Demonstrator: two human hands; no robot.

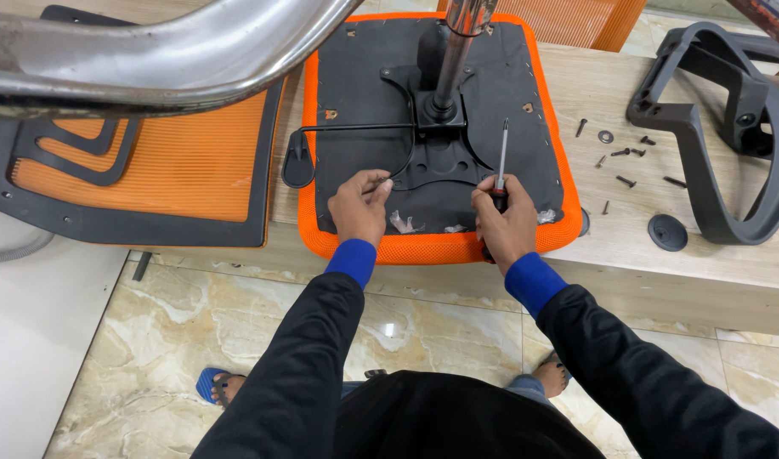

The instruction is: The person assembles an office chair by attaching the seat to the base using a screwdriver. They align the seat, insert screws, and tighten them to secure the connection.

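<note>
- You have one view only, from the camera worn on your head, so no second view shares any of this scene.
- It looks steeply down and forward across your own sleeves to the wooden workbench (pixel 661 255), with the marble floor (pixel 236 314) underneath at 6 o'clock.
- It sits close: the upturned chair seat (pixel 440 246) fills the centre, and a blurred chrome chair leg (pixel 151 51) crosses at 11 o'clock.

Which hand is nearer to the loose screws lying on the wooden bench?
The right hand, gripping a screwdriver over the upturned seat, is nearer; the loose screws lie just to its right. The left hand is farther away, across the seat's metal plate.
</note>
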